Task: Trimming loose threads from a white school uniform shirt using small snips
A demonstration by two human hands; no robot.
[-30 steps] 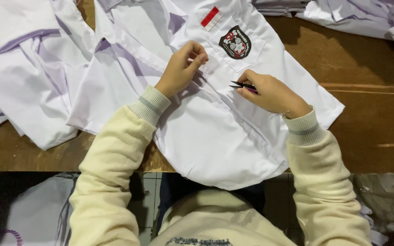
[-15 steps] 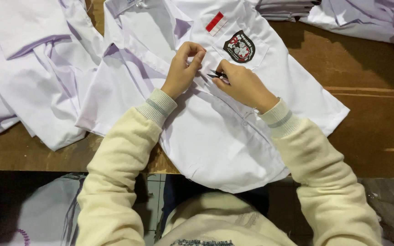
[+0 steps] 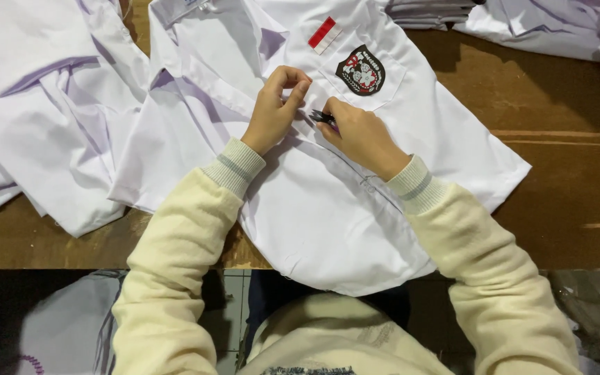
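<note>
My left hand point(image 3: 276, 111) is bent at the wrist, fingers curled in, thumb and forefinger pinching a bit of the white shirt point(image 3: 328, 208) along its front placket, just left of the chest pocket. My right hand point(image 3: 359, 135) lies close beside it, knuckles up, closed around a small dark tool point(image 3: 323, 117) whose tip pokes out toward my left fingertips; I cannot tell what kind of tool it is. The shirt lies flat on the wooden table point(image 3: 564, 173), its hem hanging over the near edge toward me. A black crest patch point(image 3: 360, 71) and a red and white patch point(image 3: 324, 35) sit just above my hands. More white shirts point(image 3: 43, 104) lie to the left.
</note>
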